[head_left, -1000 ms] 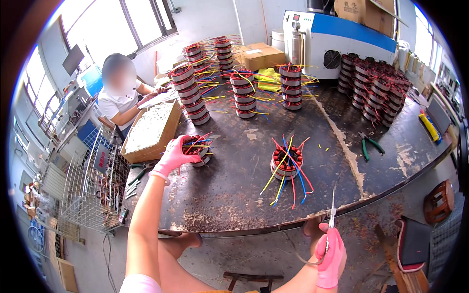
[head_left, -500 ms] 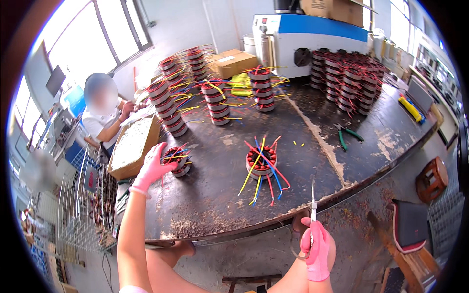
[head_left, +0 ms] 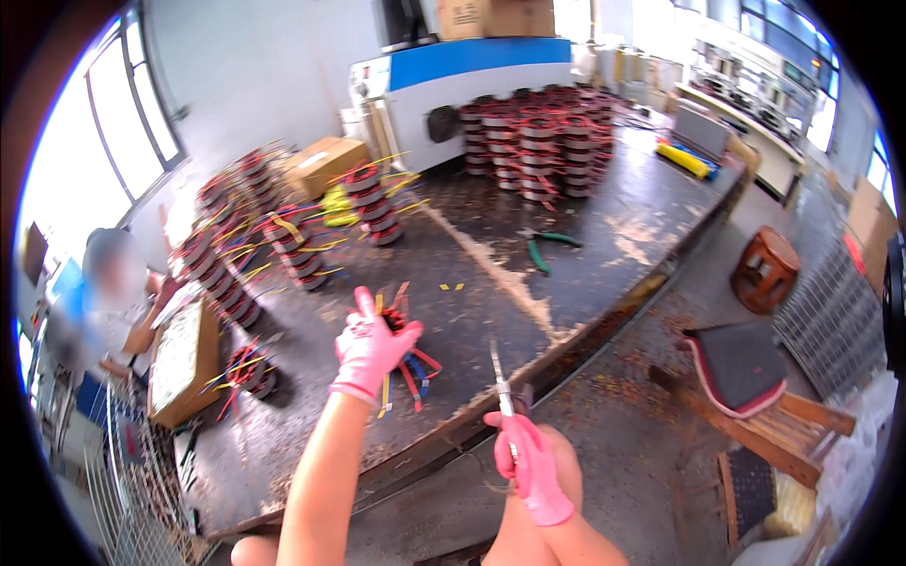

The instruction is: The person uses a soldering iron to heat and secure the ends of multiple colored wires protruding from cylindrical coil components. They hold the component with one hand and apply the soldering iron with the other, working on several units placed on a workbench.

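Right hand (head_left: pixel 530 464), pink glove, fingers wrapped around small scissors (head_left: pixel 500 377), blades up, just off the near edge of the dark bench (head_left: pixel 604 236). Left hand (head_left: pixel 370 347), pink glove, fingers curled onto a wound stator coil (head_left: pixel 401 330) with red, yellow and blue leads, resting on the bench near its front edge. Another coil (head_left: pixel 250 370) lies left. Green-handled pliers (head_left: pixel 547 247) mid-bench. Beyond: coil stacks (head_left: pixel 538 141), brown cardboard box (head_left: pixel 323 165), blue-and-white machine (head_left: pixel 472 75) topped by a carton (head_left: pixel 491 17).
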### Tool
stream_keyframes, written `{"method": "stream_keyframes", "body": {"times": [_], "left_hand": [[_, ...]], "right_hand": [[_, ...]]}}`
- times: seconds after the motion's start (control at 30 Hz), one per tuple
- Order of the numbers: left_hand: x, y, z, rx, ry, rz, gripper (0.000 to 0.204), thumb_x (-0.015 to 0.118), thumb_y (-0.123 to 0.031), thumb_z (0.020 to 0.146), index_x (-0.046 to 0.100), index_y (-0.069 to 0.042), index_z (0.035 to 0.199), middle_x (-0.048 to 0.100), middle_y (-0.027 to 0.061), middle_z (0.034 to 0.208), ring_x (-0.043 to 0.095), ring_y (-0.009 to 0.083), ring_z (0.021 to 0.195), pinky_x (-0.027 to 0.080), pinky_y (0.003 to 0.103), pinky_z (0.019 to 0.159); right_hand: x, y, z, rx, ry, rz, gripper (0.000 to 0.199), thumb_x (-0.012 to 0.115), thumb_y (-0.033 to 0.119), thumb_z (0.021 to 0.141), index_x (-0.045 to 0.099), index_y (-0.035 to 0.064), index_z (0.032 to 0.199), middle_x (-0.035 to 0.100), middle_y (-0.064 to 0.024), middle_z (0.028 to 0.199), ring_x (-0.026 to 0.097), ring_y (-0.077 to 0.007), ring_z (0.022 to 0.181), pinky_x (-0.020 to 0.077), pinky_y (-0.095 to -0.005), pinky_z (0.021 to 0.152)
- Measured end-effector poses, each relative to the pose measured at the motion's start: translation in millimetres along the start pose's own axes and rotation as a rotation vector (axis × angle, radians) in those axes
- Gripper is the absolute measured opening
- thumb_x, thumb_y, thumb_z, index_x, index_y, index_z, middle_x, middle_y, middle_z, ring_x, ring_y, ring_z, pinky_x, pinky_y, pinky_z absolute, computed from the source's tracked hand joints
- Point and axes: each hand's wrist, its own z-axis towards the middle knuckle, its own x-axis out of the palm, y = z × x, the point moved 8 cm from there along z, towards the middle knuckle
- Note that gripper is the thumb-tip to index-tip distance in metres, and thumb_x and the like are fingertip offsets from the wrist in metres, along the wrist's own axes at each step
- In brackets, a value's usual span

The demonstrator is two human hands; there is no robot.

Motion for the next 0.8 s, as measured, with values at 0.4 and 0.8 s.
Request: {"method": "stream_keyframes", "body": {"times": [0.4, 0.8], "left_hand": [[-53, 33, -7, 0.263, -0.055, -0.380, 0.121, 0.083, -0.042, 0.059, 0.016, 0.005, 0.148, 0.063, 0.0148, 0.101, 0.062, 0.0258, 0.082, 0.050, 0.035, 0.076], [-66, 203, -147, 0.362, 0.301, -0.442, 0.126, 0.090, -0.039, 0.048, 0.024, 0.008, 0.144, 0.053, 0.0201, 0.123, 0.053, 0.0292, 0.115, 0.041, 0.038, 0.100]], "right_hand": [[-8, -5, 5, -0.044, 0.035, 0.050, 0.042, 0.047, 0.037, 0.100, 0.057, 0.0000, 0.118, 0.040, 0.0033, 0.055, 0.032, -0.0060, 0.046, 0.0256, -0.0215, 0.041], [19, -31, 12, -0.020, 0.014, -0.076, 0.037, 0.050, 0.035, 0.099, 0.060, 0.0022, 0.112, 0.045, 0.0040, 0.058, 0.036, -0.0034, 0.047, 0.0252, -0.0207, 0.041]]}}
